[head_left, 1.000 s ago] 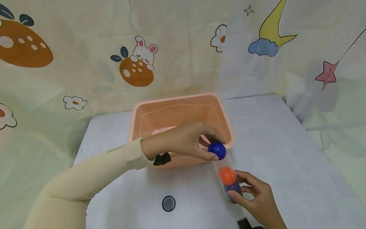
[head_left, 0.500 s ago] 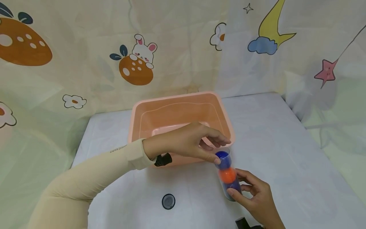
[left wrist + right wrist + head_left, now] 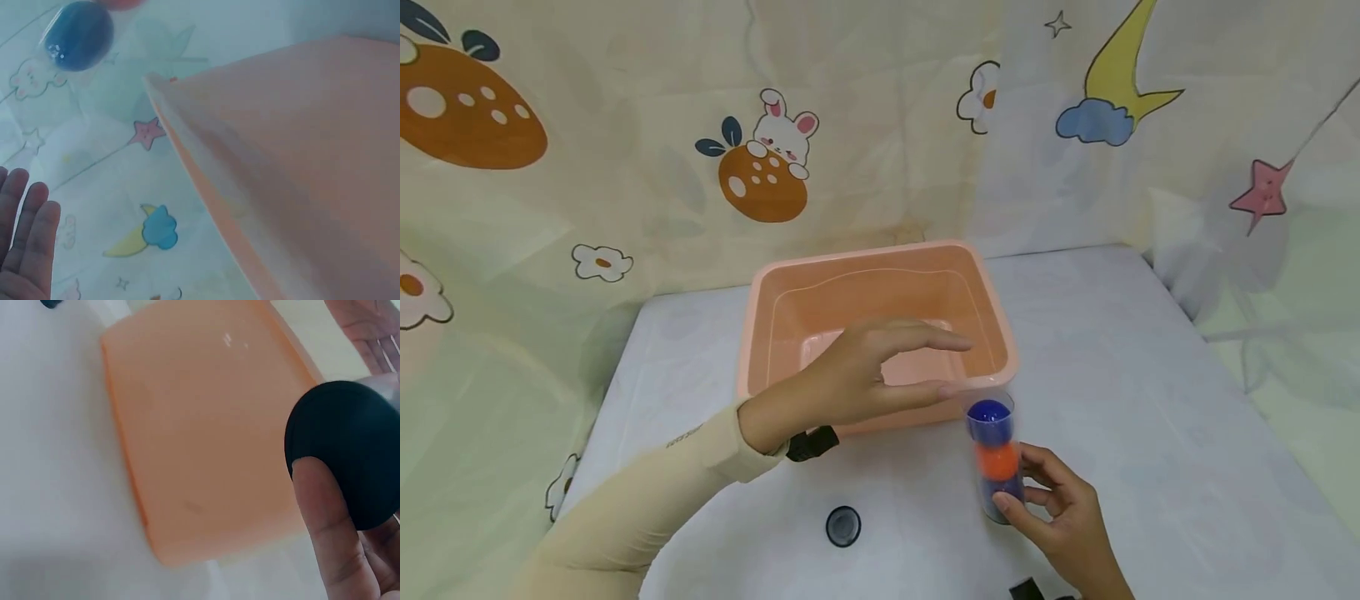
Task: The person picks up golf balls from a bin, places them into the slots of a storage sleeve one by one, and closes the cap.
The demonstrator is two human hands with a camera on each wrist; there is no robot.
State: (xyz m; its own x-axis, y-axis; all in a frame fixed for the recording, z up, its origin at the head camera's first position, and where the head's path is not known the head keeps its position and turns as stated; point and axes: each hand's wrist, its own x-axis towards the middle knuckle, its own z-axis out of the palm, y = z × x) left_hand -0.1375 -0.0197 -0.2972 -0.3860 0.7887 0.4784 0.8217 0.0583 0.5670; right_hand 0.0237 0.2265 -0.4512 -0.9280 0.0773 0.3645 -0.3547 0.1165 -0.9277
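Observation:
My right hand (image 3: pixel 1060 517) grips a clear tube (image 3: pixel 992 508) near its lower end, thumb on one side and fingers on the other. Inside it are stacked a blue ball (image 3: pixel 989 423) at the top, an orange ball (image 3: pixel 997 461) and another dark blue ball (image 3: pixel 1002 486) below. The tube's top has no lid on it; its dark round base (image 3: pixel 347 450) faces the right wrist camera. Left of the tube's mouth, my left hand (image 3: pixel 865 371) hangs over the bin's front rim, fingers extended and apart from the thumb, holding nothing.
A peach plastic bin (image 3: pixel 880 262) stands at the back of the white-covered table (image 3: pixel 1150 400). On the table in front of it lies a small dark round lid (image 3: pixel 843 527). A printed cloth (image 3: pixel 880 125) hangs behind.
My left hand has let go of the upper blue ball, which dropped into the tube's top, and has drawn away to the left. The right hand keeps hold of the tube, now more upright.

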